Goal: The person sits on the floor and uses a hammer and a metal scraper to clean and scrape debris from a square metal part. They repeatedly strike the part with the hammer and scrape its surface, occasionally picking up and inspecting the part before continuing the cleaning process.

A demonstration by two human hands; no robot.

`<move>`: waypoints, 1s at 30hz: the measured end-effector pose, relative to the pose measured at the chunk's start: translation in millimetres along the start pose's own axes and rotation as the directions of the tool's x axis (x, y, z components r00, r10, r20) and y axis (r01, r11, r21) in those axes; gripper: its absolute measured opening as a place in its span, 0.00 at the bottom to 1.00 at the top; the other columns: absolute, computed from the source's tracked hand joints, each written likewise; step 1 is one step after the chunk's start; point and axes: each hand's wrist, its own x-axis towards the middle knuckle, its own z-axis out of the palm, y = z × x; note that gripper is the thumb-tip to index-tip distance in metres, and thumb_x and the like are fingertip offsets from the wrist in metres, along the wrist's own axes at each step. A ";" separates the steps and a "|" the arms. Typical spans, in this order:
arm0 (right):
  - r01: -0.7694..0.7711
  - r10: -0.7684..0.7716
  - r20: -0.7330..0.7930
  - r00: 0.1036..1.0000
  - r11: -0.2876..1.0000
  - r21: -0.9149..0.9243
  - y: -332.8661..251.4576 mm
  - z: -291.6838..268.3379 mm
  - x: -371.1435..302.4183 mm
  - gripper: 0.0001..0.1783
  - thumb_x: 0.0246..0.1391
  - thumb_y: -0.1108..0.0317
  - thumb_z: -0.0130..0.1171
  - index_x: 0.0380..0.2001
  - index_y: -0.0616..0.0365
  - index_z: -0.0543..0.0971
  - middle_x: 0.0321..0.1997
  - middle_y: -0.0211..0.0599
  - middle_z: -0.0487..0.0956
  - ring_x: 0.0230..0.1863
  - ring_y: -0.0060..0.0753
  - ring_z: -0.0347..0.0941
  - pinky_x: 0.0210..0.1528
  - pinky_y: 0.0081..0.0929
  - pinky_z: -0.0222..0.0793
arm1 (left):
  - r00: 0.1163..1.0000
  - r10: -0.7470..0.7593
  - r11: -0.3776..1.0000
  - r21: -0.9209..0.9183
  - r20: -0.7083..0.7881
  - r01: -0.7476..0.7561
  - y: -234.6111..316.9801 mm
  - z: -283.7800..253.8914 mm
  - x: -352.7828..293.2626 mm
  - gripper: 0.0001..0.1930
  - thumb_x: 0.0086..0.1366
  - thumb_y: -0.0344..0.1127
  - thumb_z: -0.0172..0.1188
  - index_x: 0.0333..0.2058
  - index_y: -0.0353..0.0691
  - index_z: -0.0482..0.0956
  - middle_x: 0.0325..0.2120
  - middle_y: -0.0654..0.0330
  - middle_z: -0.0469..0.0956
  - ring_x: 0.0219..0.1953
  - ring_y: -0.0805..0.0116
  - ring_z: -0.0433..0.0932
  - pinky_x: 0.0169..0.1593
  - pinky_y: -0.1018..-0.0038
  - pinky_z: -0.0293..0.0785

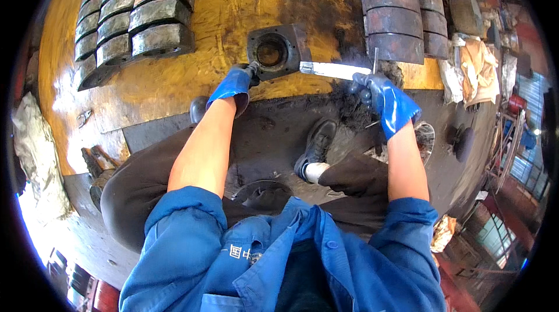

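Observation:
My left hand (pixel 237 82), in a blue rubber glove, has its fingers against the near left corner of a dark metal block (pixel 296 47). The block has a round bore facing up and lies on the yellow, grease-stained surface. In my right hand (pixel 372 92), also gloved in blue, is a long, flat, bright white tool (pixel 338 71). Its narrow far end points left and comes up close to the block's right side. A thin rod stands up by my right fingers. Glare hides the tool's exact kind.
Curved dark metal blocks (pixel 162 18) stand in rows at the back left. Rounded reddish-grey pieces (pixel 394 18) are stacked at the back right, with crumpled brown paper (pixel 479 70) beside them. Black debris (pixel 356 102) lies along the near edge of the yellow surface (pixel 157 86).

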 end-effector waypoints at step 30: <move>-0.177 0.071 0.236 0.969 0.867 0.466 78.6 44.6 11.7 0.09 0.60 0.62 0.54 0.41 0.51 0.75 0.23 0.25 0.76 0.12 0.15 0.56 0.12 0.18 0.50 | 0.988 0.141 0.978 -0.148 -0.060 -0.149 -6.9 6.3 -32.7 0.20 0.69 0.53 0.47 0.43 0.44 0.78 0.34 0.60 0.81 0.29 0.68 0.81 0.28 0.75 0.72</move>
